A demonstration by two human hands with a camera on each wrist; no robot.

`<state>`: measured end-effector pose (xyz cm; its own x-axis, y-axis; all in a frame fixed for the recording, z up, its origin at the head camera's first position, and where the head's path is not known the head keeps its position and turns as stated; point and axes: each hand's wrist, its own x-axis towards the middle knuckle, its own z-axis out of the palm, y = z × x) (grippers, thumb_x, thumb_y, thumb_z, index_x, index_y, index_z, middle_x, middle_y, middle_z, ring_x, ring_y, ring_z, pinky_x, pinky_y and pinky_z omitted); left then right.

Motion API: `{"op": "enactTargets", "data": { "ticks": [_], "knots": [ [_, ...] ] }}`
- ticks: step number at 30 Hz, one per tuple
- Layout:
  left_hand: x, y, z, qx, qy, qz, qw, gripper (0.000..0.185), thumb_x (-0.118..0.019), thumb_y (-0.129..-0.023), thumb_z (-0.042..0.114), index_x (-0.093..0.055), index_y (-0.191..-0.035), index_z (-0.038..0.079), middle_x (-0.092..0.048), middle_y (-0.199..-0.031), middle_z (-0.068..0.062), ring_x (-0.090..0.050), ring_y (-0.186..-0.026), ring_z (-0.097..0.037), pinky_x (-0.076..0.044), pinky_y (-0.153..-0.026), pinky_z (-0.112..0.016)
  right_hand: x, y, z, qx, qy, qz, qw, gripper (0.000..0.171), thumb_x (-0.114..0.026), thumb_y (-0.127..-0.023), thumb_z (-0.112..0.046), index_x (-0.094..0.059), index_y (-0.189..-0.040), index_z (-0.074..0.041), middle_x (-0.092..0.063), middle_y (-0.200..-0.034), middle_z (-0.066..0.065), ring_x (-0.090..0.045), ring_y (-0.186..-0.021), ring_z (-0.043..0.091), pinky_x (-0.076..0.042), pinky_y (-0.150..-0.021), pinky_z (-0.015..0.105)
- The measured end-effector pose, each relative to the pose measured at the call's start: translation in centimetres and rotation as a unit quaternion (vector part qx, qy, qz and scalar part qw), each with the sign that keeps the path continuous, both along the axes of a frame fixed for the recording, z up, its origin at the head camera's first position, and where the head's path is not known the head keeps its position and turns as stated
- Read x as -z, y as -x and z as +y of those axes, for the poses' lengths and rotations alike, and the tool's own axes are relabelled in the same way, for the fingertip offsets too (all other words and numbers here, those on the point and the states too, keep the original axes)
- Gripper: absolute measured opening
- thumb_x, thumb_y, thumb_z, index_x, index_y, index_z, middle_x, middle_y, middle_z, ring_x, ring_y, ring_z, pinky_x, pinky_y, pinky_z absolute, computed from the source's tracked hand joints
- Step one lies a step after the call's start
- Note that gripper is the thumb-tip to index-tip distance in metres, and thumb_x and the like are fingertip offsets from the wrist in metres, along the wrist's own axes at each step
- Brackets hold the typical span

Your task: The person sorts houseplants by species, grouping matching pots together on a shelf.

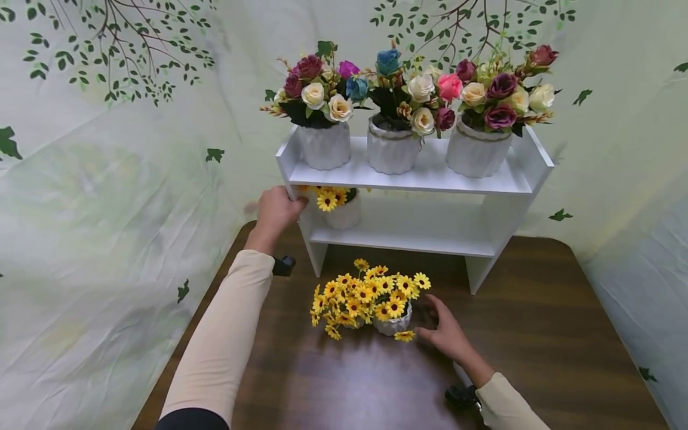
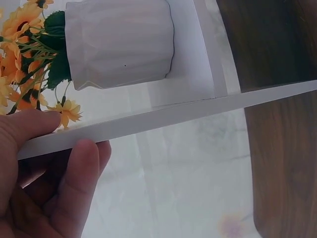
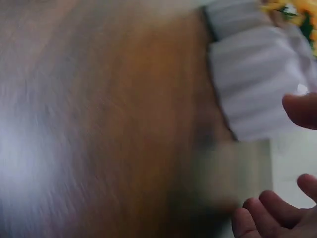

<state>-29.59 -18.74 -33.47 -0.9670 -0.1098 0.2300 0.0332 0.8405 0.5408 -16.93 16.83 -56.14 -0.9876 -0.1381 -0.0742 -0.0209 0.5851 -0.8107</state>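
Note:
My left hand (image 1: 275,214) grips the left side panel of a white two-tier shelf (image 1: 424,222). In the left wrist view, thumb and fingers pinch the panel's edge (image 2: 143,120) from both sides. Just inside that panel a white pot (image 2: 121,44) of yellow daisies stands on the lower tier. On the table before the shelf sit two more daisy pots side by side. My right hand (image 1: 450,333) is beside the right-hand pot (image 1: 395,322), fingers and thumb spread apart. In the right wrist view a gap shows between the fingers and that pot (image 3: 257,84).
Three white pots of artificial roses, including a left one (image 1: 325,146), a middle one (image 1: 392,152) and a right one (image 1: 478,152), line the top tier. The shelf stands toward the back of a dark wooden table (image 1: 548,334). Leaf-printed cloth (image 1: 107,179) hangs behind.

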Motion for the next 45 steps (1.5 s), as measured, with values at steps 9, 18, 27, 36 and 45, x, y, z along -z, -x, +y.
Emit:
{"op": "enactTargets", "data": {
  "ticks": [9, 18, 27, 36, 45],
  "knots": [
    [0.1, -0.2, -0.3, -0.005, 0.0, 0.003, 1.0, 0.03, -0.061, -0.087, 0.027, -0.065, -0.077, -0.001, -0.071, -0.077, -0.021, -0.067, -0.068, -0.03, -0.044, -0.052, -0.029, 1.9, 0.3, -3.6, -0.027, 0.018, 0.113, 0.993, 0.102, -0.086, -0.069, -0.027, -0.03, -0.146, 0.011, -0.043, -0.143, 0.036, -0.043, -0.131, 0.054, -0.037, -0.105, 0.066],
    [0.0, -0.5, -0.8, -0.006, 0.007, 0.006, 0.9999, 0.029, -0.062, -0.087, 0.027, -0.066, -0.081, -0.002, -0.072, -0.081, -0.022, -0.068, -0.07, -0.032, -0.042, -0.051, -0.027, 2.2, 0.0, -6.5, -0.015, 0.115, 0.117, 0.986, 0.104, -0.09, -0.067, -0.025, -0.029, -0.146, 0.003, -0.053, -0.137, 0.024, -0.053, -0.125, 0.041, -0.041, -0.104, 0.06],
    [0.0, -0.4, -1.2, -0.004, 0.004, 0.003, 1.0, 0.029, -0.062, -0.086, 0.027, -0.067, -0.079, -0.001, -0.071, -0.077, -0.02, -0.065, -0.063, -0.028, -0.041, -0.049, -0.025, 2.3, 0.4, -7.2, 0.018, 0.119, 0.13, 0.984, 0.092, -0.09, -0.065, -0.022, -0.041, -0.14, 0.001, -0.062, -0.128, 0.018, -0.06, -0.118, 0.034, -0.048, -0.099, 0.052],
    [-0.1, 0.0, -0.9, 0.006, -0.004, -0.012, 0.9999, 0.028, -0.062, -0.088, 0.027, -0.066, -0.083, -0.001, -0.071, -0.08, -0.02, -0.065, -0.065, -0.026, -0.043, -0.05, -0.025, 0.2, 0.4, -5.7, 0.054, 0.184, 0.108, 0.975, 0.084, -0.091, -0.067, -0.018, -0.046, -0.138, -0.014, -0.063, -0.129, 0.006, -0.059, -0.117, 0.018, -0.049, -0.098, 0.035],
    [-0.1, 0.1, -0.3, 0.006, 0.001, -0.021, 0.9998, 0.029, -0.061, -0.088, 0.028, -0.066, -0.086, 0.0, -0.072, -0.085, -0.02, -0.065, -0.068, -0.027, -0.043, -0.05, -0.025, -3.3, -0.1, -1.9, 0.078, 0.127, 0.084, 0.985, 0.095, -0.09, -0.069, -0.02, -0.034, -0.146, -0.011, -0.054, -0.14, 0.01, -0.052, -0.129, 0.022, -0.043, -0.106, 0.047]
  ]
}}
